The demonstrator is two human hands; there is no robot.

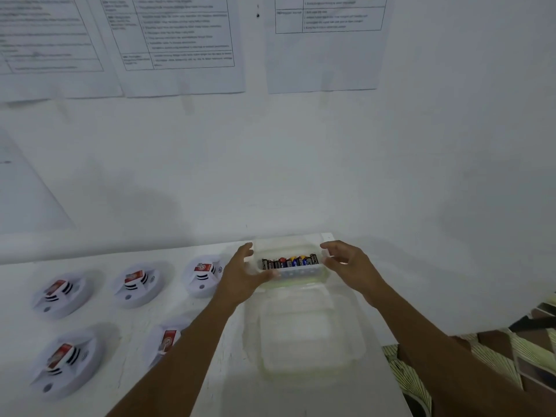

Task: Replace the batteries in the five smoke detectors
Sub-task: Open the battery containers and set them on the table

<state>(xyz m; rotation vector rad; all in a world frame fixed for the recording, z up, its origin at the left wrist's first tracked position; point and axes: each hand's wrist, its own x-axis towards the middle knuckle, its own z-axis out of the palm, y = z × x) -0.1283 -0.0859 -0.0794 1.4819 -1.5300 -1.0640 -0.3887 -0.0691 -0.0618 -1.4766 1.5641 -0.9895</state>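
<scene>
Five white round smoke detectors with red labels lie on the white table (pixel 210 386): three in a back row (pixel 61 291) (pixel 137 282) (pixel 204 273) and two in front (pixel 64 361) (pixel 167 341). My left forearm partly covers the front right one. At the table's back edge is a small white battery box (pixel 298 270) holding a row of several batteries (pixel 290 261). My left hand (pixel 243 275) holds its left end, thumb along the front. My right hand (pixel 349 266) has thumb and fingers curled around its right end.
A larger clear plastic container (pixel 307 332) sits just in front of the battery box. The white wall rises right behind the table, with printed sheets (pixel 180 40) taped high up. Patterned fabric (pixel 481 356) lies beyond the table's right edge.
</scene>
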